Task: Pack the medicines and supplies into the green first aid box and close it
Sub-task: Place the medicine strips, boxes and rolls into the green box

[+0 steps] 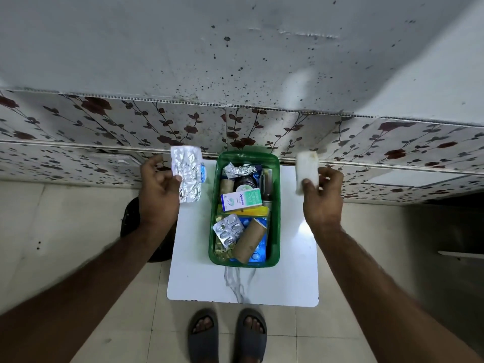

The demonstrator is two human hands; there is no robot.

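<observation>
An open green translucent plastic first aid box stands on a small white marble-patterned tabletop, set toward its far edge, long axis running from the near edge to the far edge. No lid is visible. The box is already well filled: crumpled foil at the far end, a white and green carton lettered "Optibex" across the middle, a yellow flat pack just nearer, a silver blister strip of oval tablets and a brown cardboard tube lying obliquely toward the near end, over blue packs.

The left hand is raised off the left edge of the tabletop and pinches a stack of silver foil blister strips between thumb and fingers, the strips' long axis roughly parallel to that of the box. The right hand is raised off the right edge and grips a white rolled gauze pad, somewhat blurred, its long axis also near to far.

The box lies between the two hands, to the right of the left hand and to the left of the right hand; the left hand appears slightly nearer. Either item probably needs an inward move, then a descent onto the contents. Only "Optibex" is legible; other print is too small to read.
</observation>
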